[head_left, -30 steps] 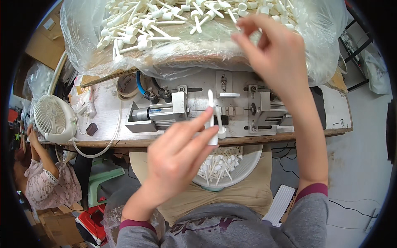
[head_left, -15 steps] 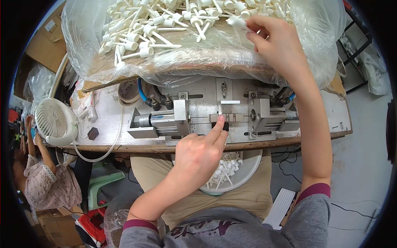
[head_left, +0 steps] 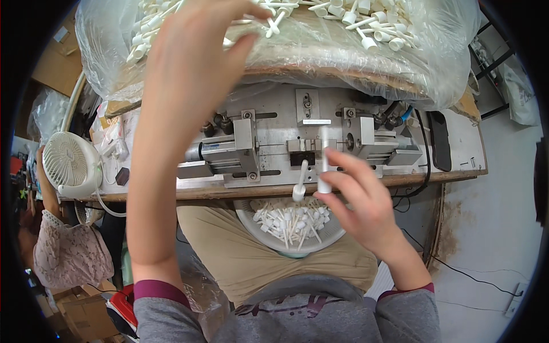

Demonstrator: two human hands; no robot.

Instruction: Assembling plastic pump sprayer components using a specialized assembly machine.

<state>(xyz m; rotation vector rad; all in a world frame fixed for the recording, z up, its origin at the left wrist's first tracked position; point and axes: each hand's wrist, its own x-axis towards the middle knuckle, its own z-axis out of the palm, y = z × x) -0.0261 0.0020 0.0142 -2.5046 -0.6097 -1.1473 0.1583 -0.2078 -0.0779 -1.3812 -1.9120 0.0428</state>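
My right hand [head_left: 360, 208] pinches a white cap with a stem [head_left: 325, 154], held upright just in front of the small metal holder [head_left: 303, 145] of the bench fixture. Up at the left, my left hand [head_left: 197, 57] reaches over the pile of white stemmed caps [head_left: 383, 26]. Its thumb and forefinger are spread, with nothing visible between them; motion blurs it slightly. Another stemmed cap [head_left: 300, 182], cap end down, hangs apart from both hands at the table's front edge. Below it, a bowl [head_left: 337, 237] in my lap contains many similar caps.
Metal cylinder units stand left [head_left: 220, 153] and right [head_left: 372, 143] of the holder. Clear plastic sheeting [head_left: 400, 74] lies under the pile. A white fan [head_left: 71, 166] is at the left, a dark phone [head_left: 439, 140] at the right. Another person's sleeve [head_left: 71, 251] shows far left.
My left hand has left the holder and moved up to the pile. My right hand has come down from the pile with a stemmed cap. Another cap has come out of the holder.
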